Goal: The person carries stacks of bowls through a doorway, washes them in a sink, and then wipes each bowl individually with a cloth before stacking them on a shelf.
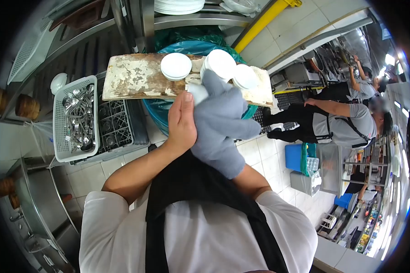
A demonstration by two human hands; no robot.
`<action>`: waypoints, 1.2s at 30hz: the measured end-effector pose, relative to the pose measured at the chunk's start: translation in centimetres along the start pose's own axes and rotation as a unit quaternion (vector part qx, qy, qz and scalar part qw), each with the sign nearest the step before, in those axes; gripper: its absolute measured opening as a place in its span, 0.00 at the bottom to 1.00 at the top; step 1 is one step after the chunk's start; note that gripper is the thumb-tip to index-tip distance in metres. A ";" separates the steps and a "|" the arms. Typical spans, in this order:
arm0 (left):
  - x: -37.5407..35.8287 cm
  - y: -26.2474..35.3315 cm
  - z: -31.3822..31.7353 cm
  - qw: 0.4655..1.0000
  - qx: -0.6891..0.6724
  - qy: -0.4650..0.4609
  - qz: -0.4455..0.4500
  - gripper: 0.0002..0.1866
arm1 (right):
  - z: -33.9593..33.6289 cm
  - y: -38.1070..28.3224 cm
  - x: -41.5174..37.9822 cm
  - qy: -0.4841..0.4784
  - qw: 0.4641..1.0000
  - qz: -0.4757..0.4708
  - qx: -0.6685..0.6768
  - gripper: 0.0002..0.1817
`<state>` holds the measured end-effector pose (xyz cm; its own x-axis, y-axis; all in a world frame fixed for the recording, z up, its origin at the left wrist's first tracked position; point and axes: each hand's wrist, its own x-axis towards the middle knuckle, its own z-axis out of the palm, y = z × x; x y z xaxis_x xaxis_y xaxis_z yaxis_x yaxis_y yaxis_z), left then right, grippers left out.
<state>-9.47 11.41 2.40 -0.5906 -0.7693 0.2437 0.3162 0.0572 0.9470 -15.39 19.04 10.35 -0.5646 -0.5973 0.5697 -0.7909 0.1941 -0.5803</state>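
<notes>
In front of my chest, my left hand (182, 123) is closed on a small white dish (197, 93), with the thumb pointing up along its edge. A thick grey cloth (221, 113) covers my right hand entirely, so its fingers are hidden. The cloth presses against the dish from the right and conceals part of it. Just beyond my hands lies a worn wooden board (132, 77) with peeling paint. On it stand a short stack of white dishes (176, 66), a taller white stack (221, 63) and a lower stack (246, 76).
A white basket (59, 123) full of metal cutlery (79, 113) sits at left, beside a grey glass rack (116, 125). Under the board is a bin with a teal liner (157, 118). Co-workers (337, 120) stand at right, near a blue container (294, 157). Plates (179, 6) are stacked overhead.
</notes>
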 end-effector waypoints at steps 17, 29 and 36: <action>1.9 -3.5 -3.4 0.999 0.033 -0.018 0.009 0.21 | -2.2 2.3 -0.5 -0.189 0.980 -0.001 0.066 0.48; 1.2 -2.5 -1.4 0.991 0.049 -0.116 -0.048 0.29 | 2.8 2.3 -2.1 -0.061 0.959 -0.063 -0.271 0.18; 2.9 -0.4 -1.6 0.784 -0.306 -0.084 -0.533 0.33 | 0.0 3.5 -1.7 -0.045 0.880 -0.276 -0.384 0.13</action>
<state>-10.13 8.11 2.36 -0.8347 -0.0753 -0.5455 -0.1562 -0.9175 0.3656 -17.18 20.72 7.37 -0.0517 -0.8185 0.5721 -0.8842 0.3038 0.3547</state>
